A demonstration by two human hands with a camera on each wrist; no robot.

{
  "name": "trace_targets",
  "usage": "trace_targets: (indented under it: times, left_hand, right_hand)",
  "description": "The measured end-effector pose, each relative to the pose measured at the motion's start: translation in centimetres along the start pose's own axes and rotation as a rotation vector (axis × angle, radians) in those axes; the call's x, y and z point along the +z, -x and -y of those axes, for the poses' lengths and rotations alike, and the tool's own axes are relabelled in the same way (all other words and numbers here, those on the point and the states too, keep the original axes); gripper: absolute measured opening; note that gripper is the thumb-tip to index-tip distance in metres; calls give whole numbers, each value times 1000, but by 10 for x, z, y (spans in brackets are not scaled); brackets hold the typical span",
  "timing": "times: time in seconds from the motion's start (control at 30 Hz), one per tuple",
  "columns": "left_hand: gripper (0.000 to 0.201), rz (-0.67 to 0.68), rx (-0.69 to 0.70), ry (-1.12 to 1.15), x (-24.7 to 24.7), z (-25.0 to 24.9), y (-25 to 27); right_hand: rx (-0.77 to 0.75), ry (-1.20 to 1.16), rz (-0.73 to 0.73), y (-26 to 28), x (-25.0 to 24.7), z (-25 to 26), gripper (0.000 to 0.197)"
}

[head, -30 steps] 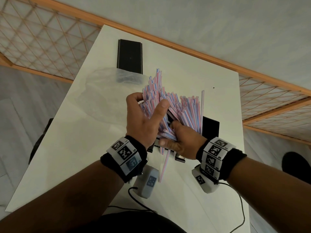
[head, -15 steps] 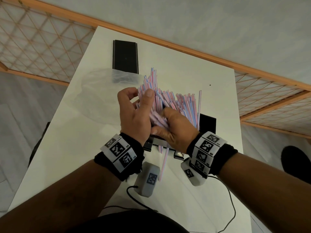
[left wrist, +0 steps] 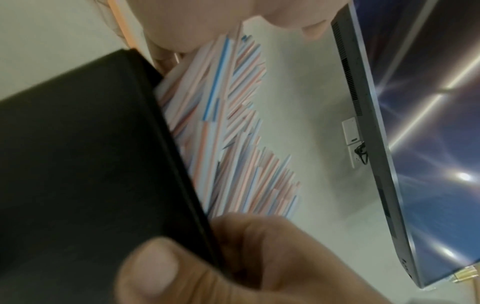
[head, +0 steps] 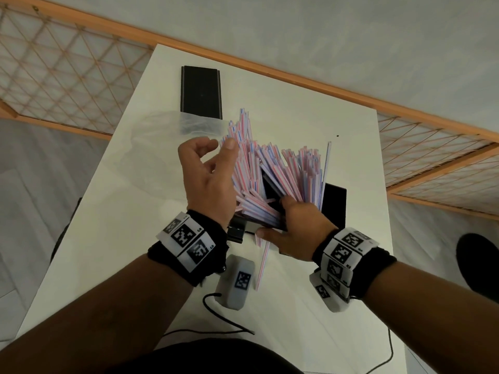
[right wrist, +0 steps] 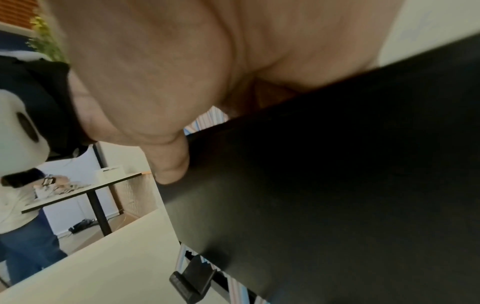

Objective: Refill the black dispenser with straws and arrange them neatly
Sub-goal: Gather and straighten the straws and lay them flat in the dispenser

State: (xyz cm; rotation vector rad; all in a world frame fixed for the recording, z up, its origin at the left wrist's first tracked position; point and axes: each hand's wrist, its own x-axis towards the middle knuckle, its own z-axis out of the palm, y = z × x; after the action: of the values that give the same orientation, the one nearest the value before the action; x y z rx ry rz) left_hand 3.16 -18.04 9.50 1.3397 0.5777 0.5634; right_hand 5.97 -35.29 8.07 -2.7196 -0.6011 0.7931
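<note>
Head view showed straws (head: 272, 182) fanned out of the dispenser (head: 333, 203) on the table (head: 113, 220), between both hands; left hand (head: 208, 179) loosely curled against them, right hand (head: 299, 233) gripping the dispenser's near edge.

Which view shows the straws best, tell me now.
The head view: the whole fan of straws rises from the black dispenser between both hands. The left wrist view shows only a blurred slice beside the dispenser wall; the right wrist view shows just small bits past the black wall.

Office-like room, large wall monitor (left wrist: 405, 144), white tables (right wrist: 78, 189), another person working
</note>
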Motion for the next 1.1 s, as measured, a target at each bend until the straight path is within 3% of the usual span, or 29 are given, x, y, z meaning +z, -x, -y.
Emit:
trace_targets:
  times: [0.2,0.4,0.53,0.63,0.87,1.0,1.1]
  left_hand:
    - [45,-7,32,58,4,-8,-7]
    - [59,-37,-32,90,4,2,-4]
    - [63,-26,-38,83,6,4,-2]
    - [52,-50,-31,125,6,-1,-6]
    - [49,-52,-19,144,9,-12,-17]
    - [56,27,137,69,3,-14,-14]
    - [69,119,228,-156,5,-10,-6]
  right_hand:
    - [-139,259,138,-11,-37,14,56]
    - [-202,357,297,-28,-55,19,84]
    - [-182,438,342,-30,-38,25,86]
    - [-149,351,332,-29,-31,26,83]
    - [-107,8,203,-21,-12,20,52]
    - [-102,-188,106,-18,-21,19,45]
    - [-153,-241,45,-22,-28,16,45]
